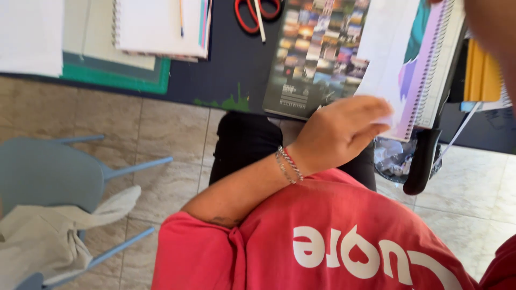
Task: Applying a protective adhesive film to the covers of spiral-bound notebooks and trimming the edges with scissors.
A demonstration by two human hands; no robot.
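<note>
**Left hand at the lower edge of the spiral notebook**

I see the left hand (pixel 338 131) in the middle of the frame, a little to the right, with bracelets on the wrist. Its fingers are curled and closed on the lower corner of a white page (pixel 384 70) of the spiral notebook (pixel 430 64). The notebook lies at the upper right of the frame, on the edge of the dark table (pixel 226 64). Its long axis runs from upper right down to lower centre, so the page lies up and to the right of the hand. The right hand I cannot make out clearly; only a blurred arm shows at the upper right corner, so its state I cannot tell. Just left of the notebook lies a dark photo booklet (pixel 314 53), and red scissors (pixel 252 13) are at the top.
</note>
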